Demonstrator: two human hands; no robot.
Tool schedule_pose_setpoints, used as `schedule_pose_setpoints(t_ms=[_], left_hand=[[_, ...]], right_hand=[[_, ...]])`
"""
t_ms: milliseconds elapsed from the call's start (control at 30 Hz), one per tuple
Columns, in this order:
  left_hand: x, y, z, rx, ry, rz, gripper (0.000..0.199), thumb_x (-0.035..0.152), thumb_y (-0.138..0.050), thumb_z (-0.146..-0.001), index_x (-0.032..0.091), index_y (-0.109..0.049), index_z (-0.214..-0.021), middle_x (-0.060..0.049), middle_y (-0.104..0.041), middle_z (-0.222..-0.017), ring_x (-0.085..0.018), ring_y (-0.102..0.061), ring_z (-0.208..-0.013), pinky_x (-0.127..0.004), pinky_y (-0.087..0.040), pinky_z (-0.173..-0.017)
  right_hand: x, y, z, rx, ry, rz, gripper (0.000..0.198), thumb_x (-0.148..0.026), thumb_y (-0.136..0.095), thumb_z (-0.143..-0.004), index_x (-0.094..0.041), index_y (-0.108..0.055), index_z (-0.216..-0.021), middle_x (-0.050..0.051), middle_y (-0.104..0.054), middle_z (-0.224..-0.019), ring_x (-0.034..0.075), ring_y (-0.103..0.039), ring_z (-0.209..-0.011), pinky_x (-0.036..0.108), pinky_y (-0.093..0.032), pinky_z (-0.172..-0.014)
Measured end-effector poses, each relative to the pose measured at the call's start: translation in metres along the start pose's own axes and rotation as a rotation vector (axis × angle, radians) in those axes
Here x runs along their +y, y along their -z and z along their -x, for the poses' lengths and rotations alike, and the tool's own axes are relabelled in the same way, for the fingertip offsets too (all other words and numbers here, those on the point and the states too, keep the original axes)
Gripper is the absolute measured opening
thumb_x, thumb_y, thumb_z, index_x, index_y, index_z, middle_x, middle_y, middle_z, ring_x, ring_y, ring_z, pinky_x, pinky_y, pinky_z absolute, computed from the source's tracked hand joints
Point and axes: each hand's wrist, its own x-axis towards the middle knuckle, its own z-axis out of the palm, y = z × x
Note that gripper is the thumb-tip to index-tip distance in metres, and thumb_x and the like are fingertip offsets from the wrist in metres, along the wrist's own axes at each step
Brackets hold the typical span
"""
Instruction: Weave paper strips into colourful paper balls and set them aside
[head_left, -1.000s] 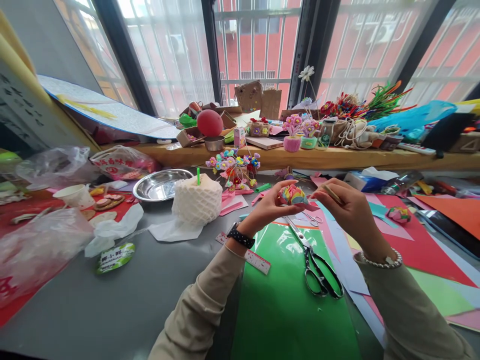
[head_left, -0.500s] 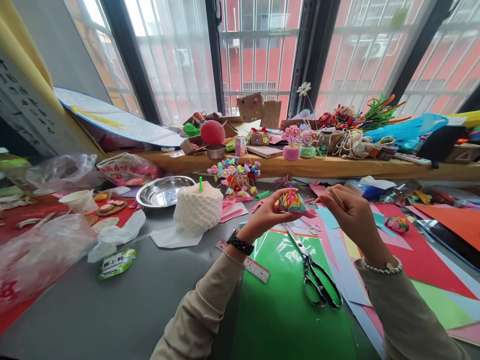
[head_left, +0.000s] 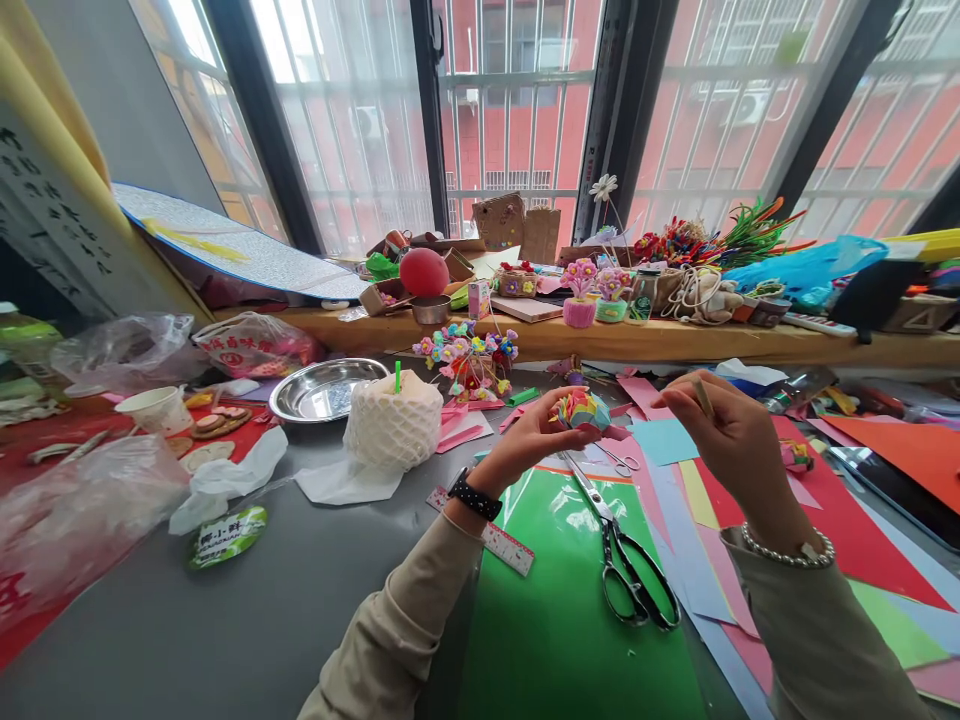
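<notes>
In my left hand (head_left: 517,445), between thumb and fingers, is a small folded-paper flower (head_left: 580,408) in yellow, red and blue-green. My right hand (head_left: 726,430) is closed to its right, apart from the flower, around a short thin wooden stick (head_left: 703,398); the fingers hide part of it. Below both hands, large black-handled scissors (head_left: 636,570) lie on a glossy green sheet (head_left: 562,640). A smaller pair of scissors (head_left: 624,463) rests just above them. Another paper flower (head_left: 796,456) sits on the red paper, partly behind my right wrist.
A patterned ruler (head_left: 510,550) lies by my left wrist. Coloured paper (head_left: 840,540) spreads across the right side. To the left stand a netted white coconut (head_left: 394,425), a metal plate (head_left: 289,400) and plastic bags (head_left: 97,490). Crafts, including a red balloon (head_left: 424,272), crowd the windowsill.
My right hand has moved to the right, farther from the paper flower, with the stick in it. My left hand keeps its hold on the flower. The view has shifted slightly.
</notes>
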Motion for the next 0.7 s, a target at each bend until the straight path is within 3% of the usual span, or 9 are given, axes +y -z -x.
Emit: schedule_pose_setpoints(t_ms=[267, 500, 700], left_hand=[[0.000, -0.001, 0.000, 0.022, 0.045, 0.013, 0.059, 0.024, -0.070, -0.062, 0.018, -0.044, -0.114, -0.008, -0.062, -0.090, -0.017, -0.059, -0.082, -0.028, -0.041, -0.073], [0.000, 0.000, 0.000, -0.012, 0.044, 0.003, 0.057, 0.023, -0.070, -0.062, 0.016, -0.045, -0.112, -0.011, -0.059, -0.100, -0.018, -0.058, -0.086, -0.031, -0.041, -0.076], [-0.001, 0.002, -0.001, -0.043, 0.028, 0.001, 0.056, 0.023, -0.070, -0.062, 0.017, -0.046, -0.113, -0.010, -0.061, -0.099, -0.018, -0.059, -0.087, -0.031, -0.041, -0.079]], right_hand=[[-0.009, 0.012, 0.001, 0.073, -0.031, 0.005, 0.020, -0.030, -0.049, -0.080, -0.023, -0.058, -0.065, 0.003, -0.056, -0.071, 0.017, -0.052, -0.065, 0.031, -0.039, -0.056], [-0.007, 0.021, 0.002, 0.091, -0.076, -0.012, 0.019, -0.031, -0.050, -0.080, -0.023, -0.059, -0.065, 0.002, -0.055, -0.071, 0.017, -0.051, -0.067, 0.030, -0.037, -0.056], [-0.005, 0.032, 0.002, 0.194, -0.178, 0.019, 0.021, -0.034, -0.049, -0.080, -0.022, -0.060, -0.067, 0.004, -0.055, -0.074, 0.018, -0.053, -0.067, 0.031, -0.036, -0.054]])
